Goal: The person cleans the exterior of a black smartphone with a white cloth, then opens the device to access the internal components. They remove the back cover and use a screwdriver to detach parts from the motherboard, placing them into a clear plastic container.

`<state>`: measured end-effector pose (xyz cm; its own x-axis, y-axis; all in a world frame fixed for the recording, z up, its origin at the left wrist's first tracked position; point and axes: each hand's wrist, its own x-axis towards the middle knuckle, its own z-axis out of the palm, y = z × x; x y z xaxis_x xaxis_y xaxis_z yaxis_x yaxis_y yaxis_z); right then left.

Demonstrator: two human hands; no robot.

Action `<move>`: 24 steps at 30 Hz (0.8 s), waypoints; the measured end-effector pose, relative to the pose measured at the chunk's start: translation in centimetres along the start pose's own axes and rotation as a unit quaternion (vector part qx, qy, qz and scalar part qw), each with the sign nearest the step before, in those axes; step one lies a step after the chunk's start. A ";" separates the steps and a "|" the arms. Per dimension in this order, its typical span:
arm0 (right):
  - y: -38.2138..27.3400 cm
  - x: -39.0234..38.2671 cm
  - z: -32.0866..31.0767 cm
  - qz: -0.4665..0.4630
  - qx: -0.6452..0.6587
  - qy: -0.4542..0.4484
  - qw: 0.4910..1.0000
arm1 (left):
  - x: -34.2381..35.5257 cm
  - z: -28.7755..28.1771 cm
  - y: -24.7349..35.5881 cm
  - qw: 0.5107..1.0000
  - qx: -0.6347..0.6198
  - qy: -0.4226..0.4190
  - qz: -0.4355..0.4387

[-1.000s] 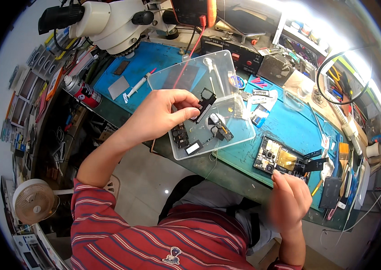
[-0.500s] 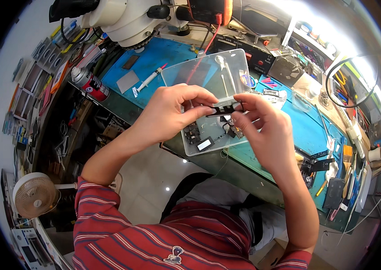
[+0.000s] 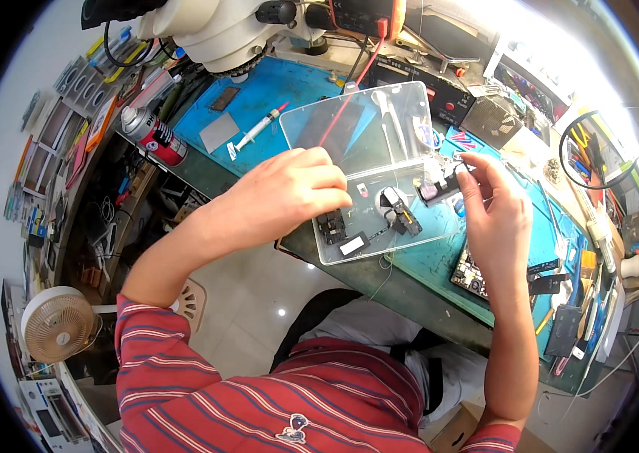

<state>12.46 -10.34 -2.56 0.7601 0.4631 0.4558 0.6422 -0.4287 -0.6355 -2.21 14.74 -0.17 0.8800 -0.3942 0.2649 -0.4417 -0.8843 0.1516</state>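
Note:
Between the thumb and fingertips of my right hand [image 3: 497,204] is a small black electronic part [image 3: 437,190], long and narrow, held over the right side of an open clear plastic box [image 3: 410,243]. My left hand [image 3: 289,192] hovers above the box's left side, its fingers loosely bent and slightly apart, with nothing visible in them. Inside the box lie a black module [image 3: 401,213], a black piece with a white label [image 3: 353,245] and another dark component [image 3: 331,226]. The box's transparent lid [image 3: 319,113] leans back behind it. A circuit board [image 3: 468,273] lies beside my right wrist.
A syringe [image 3: 257,128] and a grey square [image 3: 218,133] lie on the blue mat. A spray can [image 3: 155,137] stands at the left, a microscope [image 3: 217,38] at the back. Tools, including a dark flat block [image 3: 563,331], crowd the right side.
My hands have moved apart. The left let go of the black part and drew slightly left; the right carried it rightward. The black module and circuit board show more fully now.

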 end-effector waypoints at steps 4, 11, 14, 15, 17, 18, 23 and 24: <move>0.0 0.1 0.0 -0.011 -0.014 -0.026 0.999 | 1.3 -0.8 0.2 0.992 0.093 -0.087 0.023; -0.1 0.2 0.4 0.051 0.026 -0.098 0.994 | 3.3 0.2 -1.2 0.979 0.134 -0.127 0.087; 0.8 0.7 0.5 0.000 0.042 -0.089 0.995 | 3.6 -0.1 -1.4 0.975 0.133 -0.149 0.100; 0.9 1.0 0.5 0.015 0.060 -0.087 0.994 | 3.6 -0.3 -1.5 0.977 0.119 -0.147 0.102; 1.0 1.5 0.5 0.044 0.097 -0.081 0.991 | 3.6 -0.6 -1.6 0.980 0.096 -0.143 0.103; 1.0 1.8 0.6 0.022 0.082 -0.083 0.993 | 3.6 -1.0 -1.5 0.981 0.087 -0.141 0.102; 1.0 1.8 0.9 -0.034 0.012 -0.142 0.989 | 3.0 -2.0 -1.4 0.981 0.086 -0.152 0.090; 1.6 1.6 1.5 -0.071 0.003 -0.132 0.989 | 2.9 -2.3 -1.3 0.982 0.085 -0.146 0.087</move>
<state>14.58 -9.15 -3.81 0.6093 0.7046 0.3637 0.7399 -0.3404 -0.5802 0.52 15.31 2.60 0.8175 -0.5757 -0.0154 -0.5758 -0.8166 -0.0392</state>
